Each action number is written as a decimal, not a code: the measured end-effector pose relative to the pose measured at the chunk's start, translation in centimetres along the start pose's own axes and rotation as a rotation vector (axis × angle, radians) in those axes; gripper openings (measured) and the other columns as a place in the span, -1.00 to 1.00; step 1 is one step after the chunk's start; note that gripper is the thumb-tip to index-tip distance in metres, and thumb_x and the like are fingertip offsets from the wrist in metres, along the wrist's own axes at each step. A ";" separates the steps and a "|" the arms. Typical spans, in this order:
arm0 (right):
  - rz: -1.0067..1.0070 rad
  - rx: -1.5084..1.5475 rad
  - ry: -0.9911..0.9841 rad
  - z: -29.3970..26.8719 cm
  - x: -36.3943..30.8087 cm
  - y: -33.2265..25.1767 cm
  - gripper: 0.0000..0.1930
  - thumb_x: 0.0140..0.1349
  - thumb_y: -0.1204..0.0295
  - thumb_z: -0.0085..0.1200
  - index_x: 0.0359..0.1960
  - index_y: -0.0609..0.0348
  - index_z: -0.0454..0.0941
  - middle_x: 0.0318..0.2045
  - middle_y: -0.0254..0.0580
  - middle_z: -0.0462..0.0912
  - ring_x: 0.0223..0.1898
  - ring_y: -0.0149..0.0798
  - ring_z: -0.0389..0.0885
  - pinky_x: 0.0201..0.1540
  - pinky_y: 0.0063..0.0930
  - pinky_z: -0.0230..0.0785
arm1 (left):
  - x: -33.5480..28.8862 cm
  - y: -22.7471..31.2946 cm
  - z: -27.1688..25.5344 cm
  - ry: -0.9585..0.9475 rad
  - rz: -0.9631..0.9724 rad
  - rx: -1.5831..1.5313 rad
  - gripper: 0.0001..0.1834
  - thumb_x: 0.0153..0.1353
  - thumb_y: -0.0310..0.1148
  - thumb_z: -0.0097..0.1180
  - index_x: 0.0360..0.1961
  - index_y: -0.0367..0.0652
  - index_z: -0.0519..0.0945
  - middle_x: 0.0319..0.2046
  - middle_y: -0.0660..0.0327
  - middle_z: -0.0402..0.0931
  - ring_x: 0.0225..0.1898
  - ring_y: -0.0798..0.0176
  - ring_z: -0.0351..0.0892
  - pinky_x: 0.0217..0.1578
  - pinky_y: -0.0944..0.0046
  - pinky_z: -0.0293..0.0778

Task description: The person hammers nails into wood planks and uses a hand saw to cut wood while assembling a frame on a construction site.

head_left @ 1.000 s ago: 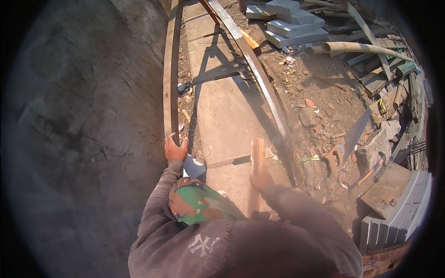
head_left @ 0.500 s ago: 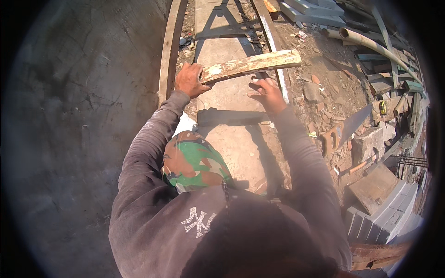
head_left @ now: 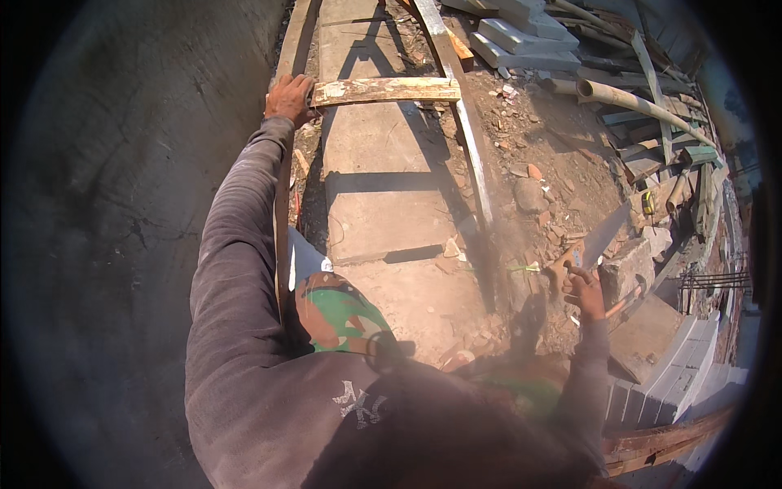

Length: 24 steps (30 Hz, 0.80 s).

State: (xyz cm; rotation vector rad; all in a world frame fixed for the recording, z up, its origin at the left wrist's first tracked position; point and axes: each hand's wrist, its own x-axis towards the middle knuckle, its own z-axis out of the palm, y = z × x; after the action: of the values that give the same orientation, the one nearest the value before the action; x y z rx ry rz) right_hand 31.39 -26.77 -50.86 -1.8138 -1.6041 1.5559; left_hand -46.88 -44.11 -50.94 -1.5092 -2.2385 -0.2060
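A short, pale wooden board (head_left: 383, 90) lies across two long timber rails, its right end on the right rail (head_left: 456, 98). My left hand (head_left: 289, 99) grips its left end by the left rail (head_left: 295, 41), fingers curled over it. Out to the right, my right hand (head_left: 584, 292) is held with its fingers apart and nothing visible in it. It is in front of a handsaw (head_left: 605, 234) lying on the rubble, partly covering the saw's wooden handle. Beside that hand, a tool with an orange-brown wooden handle (head_left: 617, 308) is partly hidden.
A grey wall (head_left: 138, 204) rises close on my left. Concrete paving (head_left: 379, 224) runs beneath the rails. To the right are rubble, a bamboo pole (head_left: 635, 104), scrap timber, a yellow-black tape measure (head_left: 648, 203) and stacked grey blocks (head_left: 672, 379). Pale slabs (head_left: 521, 49) lie further off.
The board has gone from tilted above the rails to lying straight across them. My left hand has moved forward and left with it. My right hand has swung back and right toward the saw.
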 end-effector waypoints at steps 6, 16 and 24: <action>-0.068 0.061 0.086 -0.3 2.7 0.0 -0.63 0.46 0.29 0.10 0.22 0.16 0.54 -0.21 -0.29 0.73 -0.28 -0.43 0.71 -0.30 -0.50 0.56 | 3.0 -0.3 -0.1 0.054 0.032 0.001 -0.15 -0.20 0.09 0.67 0.12 0.01 0.59 0.00 0.29 0.55 0.11 0.10 0.50 0.14 0.06 0.53; -0.059 -0.016 0.083 0.4 4.8 -0.6 -0.61 0.45 0.32 0.11 0.22 0.23 0.53 -0.23 -0.27 0.70 -0.31 -0.45 0.68 -0.34 -0.53 0.52 | 9.8 -4.0 1.6 0.074 -0.008 0.091 -0.04 -0.22 0.25 0.63 0.19 -0.02 0.62 0.04 0.25 0.62 0.12 0.08 0.54 0.14 0.11 0.54; 0.084 0.059 0.244 -3.7 1.5 2.5 -0.63 0.44 0.28 0.14 0.19 0.15 0.58 -0.31 -0.39 0.67 -0.38 -0.48 0.62 -0.37 -0.53 0.48 | 13.3 -3.8 3.1 -0.016 -0.008 0.032 -0.11 -0.18 -0.06 0.69 0.25 0.04 0.59 0.09 0.30 0.63 0.12 0.03 0.53 0.16 0.13 0.53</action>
State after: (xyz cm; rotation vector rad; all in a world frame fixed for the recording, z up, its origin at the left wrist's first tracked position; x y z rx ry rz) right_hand 35.50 -24.87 -52.11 -1.9740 -1.3739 1.3381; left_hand -55.32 -33.22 -47.63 -1.4904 -2.2504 -0.1597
